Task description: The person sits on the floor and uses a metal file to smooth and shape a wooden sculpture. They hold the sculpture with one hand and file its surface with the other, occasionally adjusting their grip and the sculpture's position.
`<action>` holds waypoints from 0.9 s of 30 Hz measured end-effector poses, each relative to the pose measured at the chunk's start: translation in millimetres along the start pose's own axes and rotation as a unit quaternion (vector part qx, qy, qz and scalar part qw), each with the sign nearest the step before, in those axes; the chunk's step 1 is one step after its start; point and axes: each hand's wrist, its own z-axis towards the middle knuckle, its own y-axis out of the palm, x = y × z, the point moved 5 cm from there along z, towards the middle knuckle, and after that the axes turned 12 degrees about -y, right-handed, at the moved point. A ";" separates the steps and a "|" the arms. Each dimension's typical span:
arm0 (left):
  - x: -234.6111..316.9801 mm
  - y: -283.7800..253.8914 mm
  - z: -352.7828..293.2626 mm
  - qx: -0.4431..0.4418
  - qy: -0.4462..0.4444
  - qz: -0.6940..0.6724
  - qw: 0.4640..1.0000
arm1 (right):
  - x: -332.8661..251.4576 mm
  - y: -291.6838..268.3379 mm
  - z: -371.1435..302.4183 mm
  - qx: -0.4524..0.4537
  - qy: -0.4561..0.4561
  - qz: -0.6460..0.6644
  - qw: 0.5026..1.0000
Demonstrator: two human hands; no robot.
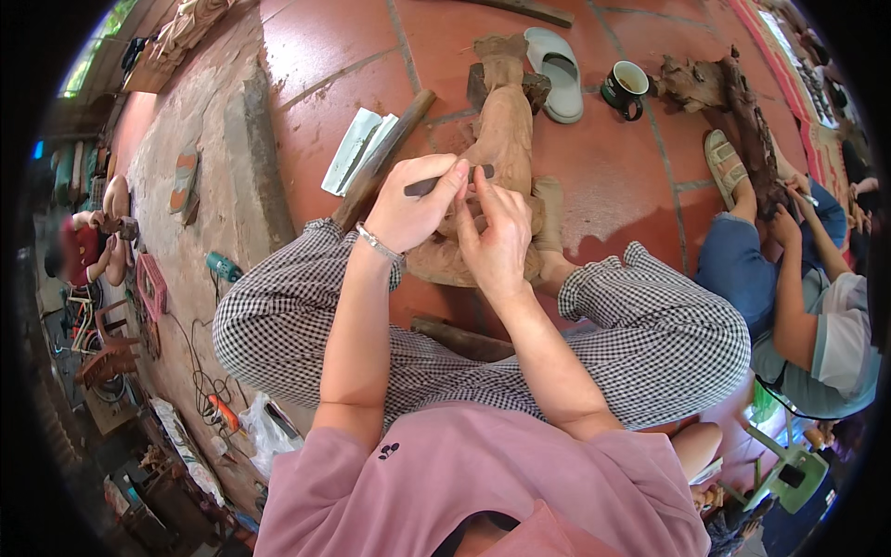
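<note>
Between my crossed legs lies a brown carved wooden piece (507, 139), long and rounded, with a wider base close to me. Above its middle, my left hand (422, 204) is closed in a pinch on a thin dark strip (422, 187), whose kind I cannot make out. My right hand (499, 237) meets it from the other side, its fingertips bent around the strip's far end. Both sets of fingertips nearly touch. Part of the carving is hidden under my hands.
Left of the carving are a wooden stick (385, 153) and folded paper (357, 148). Beyond it lie a grey slipper (560, 93) and a cup (626, 85). At right, a co-worker's hands (791, 209) work on dark wood (742, 111). A stone slab (255, 153) stands left.
</note>
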 end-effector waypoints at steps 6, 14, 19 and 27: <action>5.7 -8.4 -3.7 -0.018 -0.022 0.038 0.999 | -8.1 0.0 2.5 -0.029 -0.031 -0.008 0.999; 7.1 -16.4 -6.3 -0.039 -0.048 0.028 0.998 | -13.6 0.8 4.8 -0.033 -0.045 -0.032 0.998; 10.0 3.1 -3.1 0.011 0.055 0.044 0.997 | -5.5 1.6 -1.0 -0.006 -0.014 -0.036 0.999; 19.9 35.4 -37.6 0.091 0.007 0.041 0.995 | 10.5 -19.0 3.7 0.066 -0.058 0.077 0.993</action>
